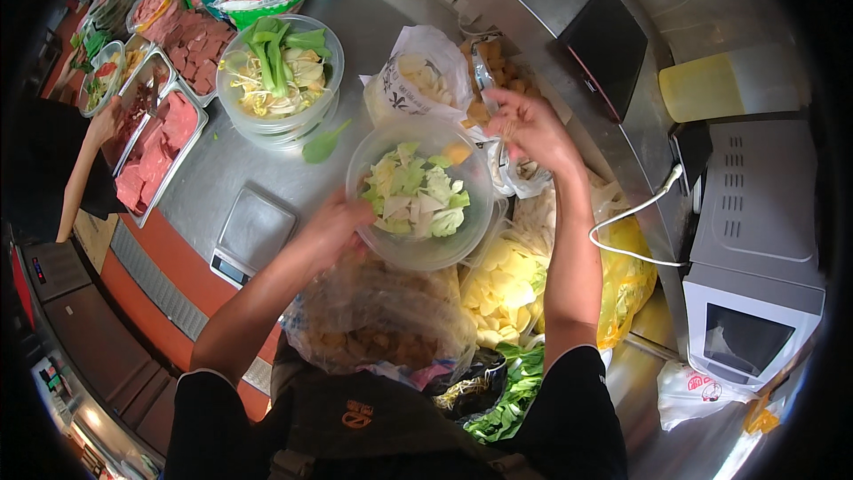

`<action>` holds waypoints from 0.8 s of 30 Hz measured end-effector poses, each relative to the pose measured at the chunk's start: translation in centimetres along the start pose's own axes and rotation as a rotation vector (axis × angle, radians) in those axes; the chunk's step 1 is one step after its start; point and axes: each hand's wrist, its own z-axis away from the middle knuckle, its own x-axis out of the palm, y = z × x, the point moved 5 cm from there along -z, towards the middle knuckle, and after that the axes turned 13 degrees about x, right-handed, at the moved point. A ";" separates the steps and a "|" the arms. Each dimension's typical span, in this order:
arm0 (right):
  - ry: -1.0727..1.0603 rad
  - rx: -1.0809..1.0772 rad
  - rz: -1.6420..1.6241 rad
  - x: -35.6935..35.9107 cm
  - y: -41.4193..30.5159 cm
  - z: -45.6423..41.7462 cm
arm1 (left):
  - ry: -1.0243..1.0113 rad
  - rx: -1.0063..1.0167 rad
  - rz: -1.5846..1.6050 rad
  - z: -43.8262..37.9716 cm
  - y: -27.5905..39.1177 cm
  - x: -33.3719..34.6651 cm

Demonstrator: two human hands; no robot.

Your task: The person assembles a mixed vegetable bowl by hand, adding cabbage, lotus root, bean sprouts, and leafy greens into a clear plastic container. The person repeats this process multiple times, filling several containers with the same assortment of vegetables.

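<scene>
My left hand grips the left rim of a clear plastic bowl, held tilted in front of me. Inside lie torn lettuce, pale flat pieces and one tan piece near the far wall. My right hand is raised past the bowl's right rim, over open bags, blurred and with the index finger stretched out; whether it holds a small piece is unclear. Below it are a bag of tan cubes and a white bag of pale slices.
Stacked bowls with greens and sprouts stand beyond a digital scale. Metal trays of sliced meat sit left, near another person's hand. Potato-like slices and bok choy lie close to me. A microwave and white cable are right.
</scene>
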 end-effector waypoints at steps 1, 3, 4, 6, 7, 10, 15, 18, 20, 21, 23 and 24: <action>0.190 -0.072 0.068 -1.7 0.8 -1.5 | 0.007 -0.015 -0.019 0.0 0.1 0.1; 0.560 -0.228 0.204 -4.0 1.3 -4.1 | 0.033 -0.037 -0.060 -0.1 0.6 0.2; 0.790 -0.306 0.427 -3.6 0.4 -3.6 | 0.044 -0.025 -0.055 0.2 0.8 0.2; 0.887 -0.374 0.595 -1.9 -3.0 -3.7 | 0.067 -0.001 -0.040 1.1 1.0 -0.1; 0.933 -0.409 0.677 -0.5 -5.2 -3.8 | 0.076 -0.003 -0.027 1.3 1.1 -0.4; 0.688 -0.357 0.589 3.8 -7.9 -7.7 | 0.096 -0.023 0.003 1.9 0.7 -1.2; 0.515 -0.241 0.767 7.0 -4.2 -18.2 | 0.127 0.007 0.021 2.7 1.2 -1.6; 0.455 -0.185 0.798 7.6 -4.9 -17.6 | 0.126 0.048 0.051 3.5 1.5 -1.8; 0.511 -0.276 0.772 7.4 -5.2 -16.7 | 0.157 0.045 0.072 3.3 1.2 -2.2; 0.598 -0.381 0.729 6.7 -5.1 -15.8 | 0.159 0.043 0.078 3.1 1.1 -2.2; 0.708 -0.432 0.573 4.6 -4.1 -14.2 | 0.127 0.046 0.092 3.1 1.1 -2.1; 0.719 -0.388 0.458 4.2 -4.2 -12.4 | 0.122 0.050 0.099 3.2 1.1 -2.3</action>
